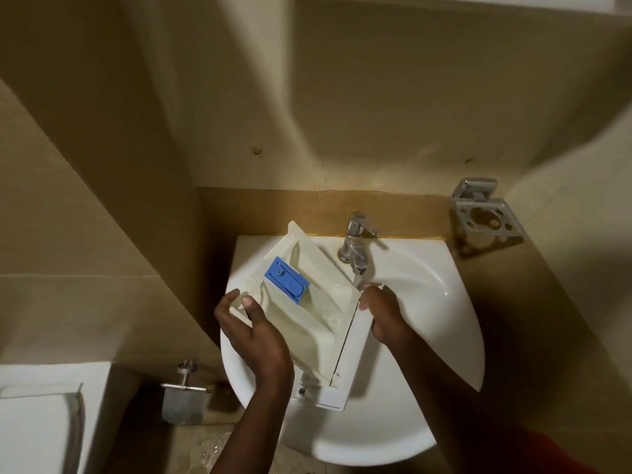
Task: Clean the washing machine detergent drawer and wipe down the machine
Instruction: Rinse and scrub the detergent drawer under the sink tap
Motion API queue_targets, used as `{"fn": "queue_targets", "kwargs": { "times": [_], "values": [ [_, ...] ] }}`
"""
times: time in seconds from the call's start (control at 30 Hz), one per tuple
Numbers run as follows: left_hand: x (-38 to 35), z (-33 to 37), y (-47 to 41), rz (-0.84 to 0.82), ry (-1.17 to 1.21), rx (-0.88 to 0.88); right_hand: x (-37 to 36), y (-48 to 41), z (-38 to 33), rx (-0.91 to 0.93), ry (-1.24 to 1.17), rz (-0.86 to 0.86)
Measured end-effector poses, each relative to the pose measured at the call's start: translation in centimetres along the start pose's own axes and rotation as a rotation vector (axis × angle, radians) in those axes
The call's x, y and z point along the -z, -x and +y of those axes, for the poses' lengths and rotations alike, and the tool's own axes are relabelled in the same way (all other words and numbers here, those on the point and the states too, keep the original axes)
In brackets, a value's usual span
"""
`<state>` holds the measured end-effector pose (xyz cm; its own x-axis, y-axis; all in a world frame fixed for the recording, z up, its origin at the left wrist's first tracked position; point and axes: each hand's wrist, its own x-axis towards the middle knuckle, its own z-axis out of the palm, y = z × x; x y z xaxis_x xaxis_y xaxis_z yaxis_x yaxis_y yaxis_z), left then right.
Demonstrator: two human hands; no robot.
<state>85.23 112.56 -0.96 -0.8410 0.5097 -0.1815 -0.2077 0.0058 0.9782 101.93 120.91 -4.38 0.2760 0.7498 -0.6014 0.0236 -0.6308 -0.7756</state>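
Note:
The white detergent drawer (307, 323) with a blue insert (286, 279) is held tilted over the white sink (427, 323). My left hand (249, 333) grips its left side, thumb curled over the rim. My right hand (383, 313) grips the drawer's front panel at its right end. The chrome tap (355, 244) runs a thin stream of water onto the drawer's upper right corner, right by my right fingers. The washing machine is not in view.
A metal toothbrush holder (485, 213) hangs on the wall to the right of the sink. A metal toilet-paper holder (184, 398) is mounted low on the left, beside a white toilet cistern (41, 415). Beige tiled walls close in on the left and behind.

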Motion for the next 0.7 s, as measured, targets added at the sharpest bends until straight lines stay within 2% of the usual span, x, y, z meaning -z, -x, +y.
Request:
{"fn": "queue_targets", "kwargs": {
  "times": [0.2, 0.33, 0.4, 0.57, 0.7],
  "values": [
    [0.3, 0.2, 0.3, 0.047, 0.002, 0.024, -1.1, 0.5, 0.8, 0.019, -0.177, -0.081],
    [0.0, 0.9, 0.3, -0.015, 0.014, 0.050, -1.4, 0.2, 2.0, 0.148, 0.002, 0.134],
    [-0.1, 1.7, 0.0, -0.069, 0.029, 0.096, -1.6, -0.1, 1.1, 0.155, 0.153, 0.199],
    [1.5, 1.3, -2.0, -0.171, -0.041, 0.224, -1.8, -0.4, -1.4, 0.167, 0.474, 0.210],
    [2.1, 1.2, -2.6, -0.168, -0.035, 0.304, -1.7, -0.4, -1.8, 0.198, 0.422, 0.198]
  ]
}}
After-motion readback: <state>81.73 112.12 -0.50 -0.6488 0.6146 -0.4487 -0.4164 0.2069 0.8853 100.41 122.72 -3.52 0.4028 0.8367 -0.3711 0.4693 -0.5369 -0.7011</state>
